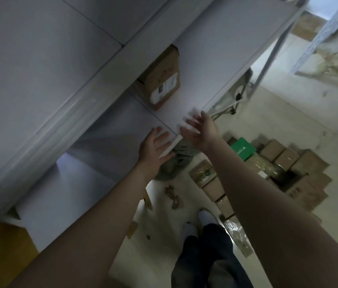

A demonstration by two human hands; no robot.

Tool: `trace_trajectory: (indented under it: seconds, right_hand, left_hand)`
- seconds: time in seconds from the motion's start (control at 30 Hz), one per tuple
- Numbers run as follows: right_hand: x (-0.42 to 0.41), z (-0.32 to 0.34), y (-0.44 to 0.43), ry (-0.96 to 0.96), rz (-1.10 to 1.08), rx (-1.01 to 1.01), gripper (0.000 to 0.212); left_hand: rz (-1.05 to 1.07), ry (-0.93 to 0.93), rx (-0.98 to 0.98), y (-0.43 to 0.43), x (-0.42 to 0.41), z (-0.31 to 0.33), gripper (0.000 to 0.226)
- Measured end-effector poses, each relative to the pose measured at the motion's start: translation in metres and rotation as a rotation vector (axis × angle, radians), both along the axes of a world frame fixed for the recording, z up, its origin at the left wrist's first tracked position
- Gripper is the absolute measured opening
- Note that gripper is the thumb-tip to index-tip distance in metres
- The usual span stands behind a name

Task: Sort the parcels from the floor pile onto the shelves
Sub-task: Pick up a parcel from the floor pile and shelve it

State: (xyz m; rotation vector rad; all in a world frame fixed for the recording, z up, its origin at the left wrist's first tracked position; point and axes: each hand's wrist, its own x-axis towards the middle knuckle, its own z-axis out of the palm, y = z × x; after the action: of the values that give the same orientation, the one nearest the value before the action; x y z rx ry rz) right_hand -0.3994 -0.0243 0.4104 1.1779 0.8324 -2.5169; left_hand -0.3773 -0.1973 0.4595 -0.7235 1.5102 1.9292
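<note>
1. Both hands are empty. The left hand point(153, 146) has its fingers spread at the front edge of the shelf point(205, 65). The right hand point(200, 129), also spread and relaxed, hovers just beside it over the same edge. Blur hides whether either one touches the shelf
2. The brown parcel point(162, 80) sits on the shelf, well back from its front edge. Its white label faces outward, and its far end is hidden under the board above the shelf
3. This parcel looks placed, so the step in hand is most likely letting go and checking. It should lie flat, fully on the shelf, with the label readable from the front edge
4. It is the only parcel visible on the shelf. The bare stretch in front of it is best filled from the back forward, so later parcels do not block it
5. The floor pile point(284, 163) lies below the shelf, out past its front edge. It holds closely packed brown cartons, some in clear film, with a green parcel point(242, 148) on the side nearest the shelf
6. For the next parcel, lift one from the top of the pile so the rest do not topple
</note>
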Motion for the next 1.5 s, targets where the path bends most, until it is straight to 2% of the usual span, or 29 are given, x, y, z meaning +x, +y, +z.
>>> trace_trajectory:
  seconds: [0.17,0.33,0.5,0.67,0.77,0.9,1.0,1.13,1.2,1.27,1.33,1.37,1.5]
  right_hand:
    - [0.118,-0.042,0.059,-0.157,-0.114,0.1,0.029]
    - [0.213,-0.084,0.117,-0.276,-0.164,0.202,0.028]
    - [0.292,-0.127,0.166,-0.42,-0.207,0.247,0.03]
    - [0.355,-0.176,0.216,-0.522,-0.229,0.256,0.027]
    - [0.385,-0.212,0.254,-0.573,-0.254,0.299,0.023]
    - [0.416,-0.272,0.308,-0.635,-0.321,0.413,0.029]
    - [0.434,-0.318,0.338,-0.669,-0.359,0.495,0.024]
    - [0.442,-0.389,0.376,-0.716,-0.354,0.674,0.011]
    - [0.438,-0.421,0.39,-0.704,-0.354,0.696,0.019]
    - [0.434,-0.444,0.397,-0.671,-0.326,0.659,0.037]
    - [0.43,-0.461,0.396,-0.633,-0.336,0.579,0.052]
    - [0.427,-0.465,0.395,-0.627,-0.352,0.565,0.057]
    - [0.431,-0.453,0.389,-0.658,-0.505,0.571,0.051]
  left_hand:
    - [-0.217,-0.088,-0.003,0.052,0.045,-0.021,0.037]
    - [-0.385,-0.19,-0.053,0.111,0.084,-0.068,0.045]
    - [-0.536,-0.25,-0.147,0.172,0.125,-0.131,0.041]
    - [-0.609,-0.307,-0.23,0.236,0.176,-0.193,0.025]
    - [-0.666,-0.289,-0.269,0.28,0.207,-0.237,0.021]
    - [-0.811,-0.148,-0.324,0.361,0.241,-0.298,0.016]
    - [-1.021,-0.003,-0.36,0.413,0.259,-0.36,0.029]
    - [-1.115,0.068,-0.359,0.475,0.271,-0.434,0.049]
    - [-1.148,0.065,-0.425,0.494,0.272,-0.468,0.067]
    - [-1.187,0.042,-0.503,0.502,0.271,-0.506,0.08]
    - [-1.166,0.006,-0.464,0.5,0.272,-0.535,0.093]
    - [-1.131,0.014,-0.439,0.499,0.274,-0.54,0.09]
    - [-1.107,0.091,-0.367,0.492,0.276,-0.504,0.044]
